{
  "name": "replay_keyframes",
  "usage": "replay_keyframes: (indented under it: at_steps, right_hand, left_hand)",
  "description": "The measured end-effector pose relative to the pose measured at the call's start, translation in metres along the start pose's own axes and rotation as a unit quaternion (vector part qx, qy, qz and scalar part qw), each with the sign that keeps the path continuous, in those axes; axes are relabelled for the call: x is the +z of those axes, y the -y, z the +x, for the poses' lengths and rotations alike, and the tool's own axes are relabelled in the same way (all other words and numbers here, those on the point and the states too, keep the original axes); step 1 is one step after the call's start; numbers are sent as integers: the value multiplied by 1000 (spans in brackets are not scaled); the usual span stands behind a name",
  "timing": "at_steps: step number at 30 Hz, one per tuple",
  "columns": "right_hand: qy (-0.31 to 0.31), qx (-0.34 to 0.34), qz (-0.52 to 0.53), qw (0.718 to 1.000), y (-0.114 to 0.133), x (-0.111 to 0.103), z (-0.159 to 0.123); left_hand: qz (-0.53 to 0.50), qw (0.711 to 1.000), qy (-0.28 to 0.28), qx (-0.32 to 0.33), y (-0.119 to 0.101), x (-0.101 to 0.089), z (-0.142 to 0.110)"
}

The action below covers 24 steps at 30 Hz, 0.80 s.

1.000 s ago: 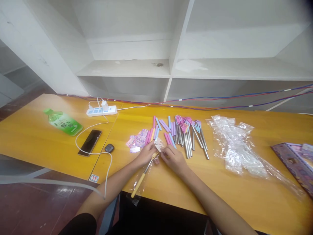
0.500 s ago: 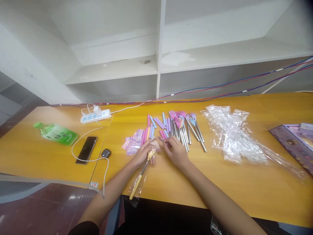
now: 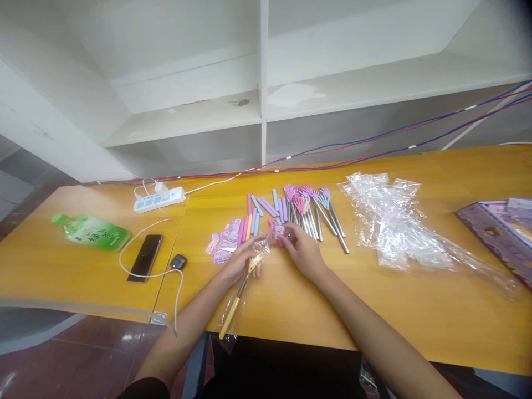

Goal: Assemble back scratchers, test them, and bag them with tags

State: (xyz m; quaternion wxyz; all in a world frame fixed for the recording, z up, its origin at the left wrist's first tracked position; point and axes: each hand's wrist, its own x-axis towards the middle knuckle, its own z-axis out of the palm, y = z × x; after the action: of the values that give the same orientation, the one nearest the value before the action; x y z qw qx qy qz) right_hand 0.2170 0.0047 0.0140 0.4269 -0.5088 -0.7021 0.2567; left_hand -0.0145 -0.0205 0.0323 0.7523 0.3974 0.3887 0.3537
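My left hand (image 3: 238,264) is closed around the upper end of a clear plastic bag (image 3: 261,247). Inside that bag lies a back scratcher (image 3: 230,318) with a yellow handle and a yellow hand-shaped head, slanting toward the table's front edge. My right hand (image 3: 305,254) pinches a small pink and purple card (image 3: 276,231) just right of the bag's mouth. Beyond my left hand is a loose pile of similar printed cards (image 3: 228,239). Several coloured handle sleeves (image 3: 268,207) lie past my hands, beside a heap of metal back scratchers (image 3: 318,213) with pink, purple and blue heads.
Empty clear bags (image 3: 399,227) are heaped to the right, near a purple printed box (image 3: 494,235). On the left are a green bottle (image 3: 91,231), a phone (image 3: 145,257), a black earbud case (image 3: 178,261) and a power strip (image 3: 159,199). A white cable (image 3: 181,293) droops over the front edge.
The card in my right hand now shows its printed face beside the bag's mouth. My left hand stays on the bagged back scratcher. The whole view has shifted slightly.
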Motion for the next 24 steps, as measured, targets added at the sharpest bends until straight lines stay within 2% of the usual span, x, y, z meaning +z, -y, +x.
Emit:
replay_keyframes:
  at_steps: [6,17,19,24]
  right_hand:
    - [40,-87,-43,994,3,-6,1]
    - [70,-140,-62,986,2,-8,1]
    - [78,-130,-59,987,2,-8,0]
    - [82,-43,-28,995,0,-6,-1]
  left_hand:
    - [-1,1000,5,-5,0,0,0]
    - [-8,1000,7,-23,-1,4,-1]
    - [-8,1000,5,-26,-1,5,-1]
    - [-3,1000,10,-24,0,3,-1]
